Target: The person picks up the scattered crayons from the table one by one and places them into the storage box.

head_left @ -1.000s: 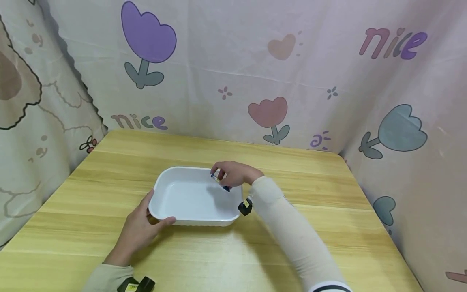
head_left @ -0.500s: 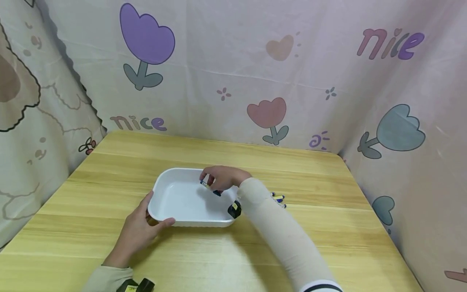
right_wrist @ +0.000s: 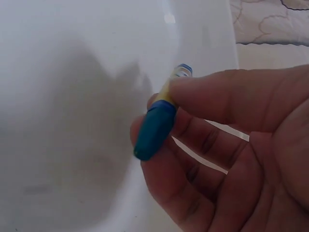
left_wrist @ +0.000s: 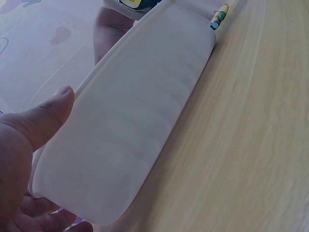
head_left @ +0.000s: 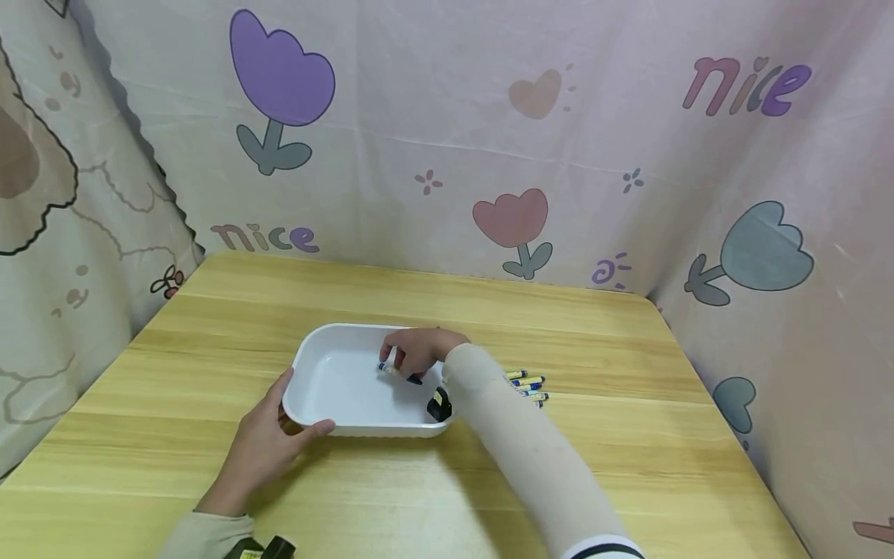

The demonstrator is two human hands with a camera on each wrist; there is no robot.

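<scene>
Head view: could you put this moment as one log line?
right hand: pinches blue marker over white tray | left hand: grips tray corner | more markers: on table beside tray

Your right hand (head_left: 419, 353) covers most of the marker (right_wrist: 157, 123), your sleeve (head_left: 520, 442) hides part of the markers on the table (head_left: 528, 385), and their print is too small for you to read.

A wooden table (head_left: 628, 435) is seen, enclosed by patterned cloth on three sides. A white tray (head_left: 328, 388) is placed near its middle. Several markers (head_left: 528, 383) are laid just right of the tray.
</scene>
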